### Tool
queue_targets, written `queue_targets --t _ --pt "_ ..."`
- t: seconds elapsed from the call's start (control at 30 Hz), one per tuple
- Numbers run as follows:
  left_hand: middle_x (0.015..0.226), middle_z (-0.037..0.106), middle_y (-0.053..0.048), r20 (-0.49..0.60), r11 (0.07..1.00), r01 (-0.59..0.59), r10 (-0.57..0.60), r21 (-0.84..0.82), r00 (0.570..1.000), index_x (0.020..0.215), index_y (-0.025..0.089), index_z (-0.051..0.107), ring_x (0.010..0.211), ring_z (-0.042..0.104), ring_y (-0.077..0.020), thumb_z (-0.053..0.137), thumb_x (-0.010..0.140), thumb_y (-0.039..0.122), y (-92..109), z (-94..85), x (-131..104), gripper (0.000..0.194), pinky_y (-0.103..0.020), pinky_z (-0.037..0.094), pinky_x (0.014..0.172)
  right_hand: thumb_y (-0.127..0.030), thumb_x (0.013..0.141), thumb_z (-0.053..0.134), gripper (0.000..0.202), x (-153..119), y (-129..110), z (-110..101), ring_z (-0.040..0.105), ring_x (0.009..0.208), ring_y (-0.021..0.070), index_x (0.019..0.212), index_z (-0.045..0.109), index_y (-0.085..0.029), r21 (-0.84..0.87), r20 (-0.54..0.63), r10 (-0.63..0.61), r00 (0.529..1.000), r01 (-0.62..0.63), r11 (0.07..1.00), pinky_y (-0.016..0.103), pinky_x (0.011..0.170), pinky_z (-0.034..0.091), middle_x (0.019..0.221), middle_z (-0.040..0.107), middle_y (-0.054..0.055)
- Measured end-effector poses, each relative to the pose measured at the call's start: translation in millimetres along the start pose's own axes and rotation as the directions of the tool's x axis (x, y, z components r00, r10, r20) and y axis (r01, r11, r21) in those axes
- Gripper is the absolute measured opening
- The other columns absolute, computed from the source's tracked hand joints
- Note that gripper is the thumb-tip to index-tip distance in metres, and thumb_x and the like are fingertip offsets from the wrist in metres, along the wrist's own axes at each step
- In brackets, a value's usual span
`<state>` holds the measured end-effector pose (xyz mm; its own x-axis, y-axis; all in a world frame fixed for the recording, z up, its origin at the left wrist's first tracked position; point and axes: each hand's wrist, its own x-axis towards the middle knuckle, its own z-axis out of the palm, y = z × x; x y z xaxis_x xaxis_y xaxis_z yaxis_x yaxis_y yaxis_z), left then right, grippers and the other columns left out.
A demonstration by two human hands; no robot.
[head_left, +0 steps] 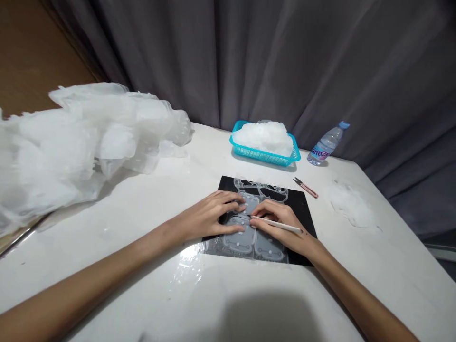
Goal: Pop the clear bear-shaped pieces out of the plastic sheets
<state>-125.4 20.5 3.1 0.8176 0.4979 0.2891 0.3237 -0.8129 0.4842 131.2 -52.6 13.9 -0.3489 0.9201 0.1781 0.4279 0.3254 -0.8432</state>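
A clear, thin plastic sheet with several rounded grey-looking shapes (239, 237) lies over a black mat (301, 209) on the white table. Its far part holds curved cut-out openings. My left hand (217, 216) rests on the sheet's left side, fingers spread and pressing it down. In my right hand (281, 218) is a slim white pen-like tool (285, 225), pinched close to its tip. That tip touches or nearly touches the sheet between the shapes; my fingers hide it, so I cannot tell whether it is a blade.
A blue basket (263, 155) full of white translucent pieces stands at the back. Beside it is a water bottle (323, 146). Pink-handled thread snips (307, 188) lie right of the mat, near plastic scraps (351, 204). A large heap of translucent sheets (89, 137) covers the left.
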Motion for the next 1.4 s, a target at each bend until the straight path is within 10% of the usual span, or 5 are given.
queue_targets --t 0.33,1.4 --pt "0.141 0.065 -0.017 0.002 0.981 0.007 -0.008 0.194 1.000 0.127 0.014 0.065 0.125 0.059 -0.0362 0.057 0.101 0.063 25.2 14.0 0.0 0.056 -0.049 0.042 0.108 -0.027 0.100 0.066 0.008 -7.9 -5.2 0.8 0.071 0.089 0.0176 0.100 0.072 -0.021 -0.017 0.033 -0.012 0.999 0.013 1.000 0.031 0.083 0.057 0.100 0.074 0.004" --pt "0.139 0.068 -0.004 0.059 0.935 0.247 -0.240 -0.253 0.969 0.115 0.025 0.068 0.132 0.058 -0.0286 0.072 0.097 0.033 0.8 19.0 11.2 0.020 -0.045 0.038 0.110 -0.021 0.108 0.052 0.016 -6.1 -13.9 -13.0 0.072 0.097 0.0213 0.111 0.067 -0.021 -0.324 0.210 -0.172 0.962 0.235 0.917 0.034 0.087 0.056 0.108 0.074 0.008"
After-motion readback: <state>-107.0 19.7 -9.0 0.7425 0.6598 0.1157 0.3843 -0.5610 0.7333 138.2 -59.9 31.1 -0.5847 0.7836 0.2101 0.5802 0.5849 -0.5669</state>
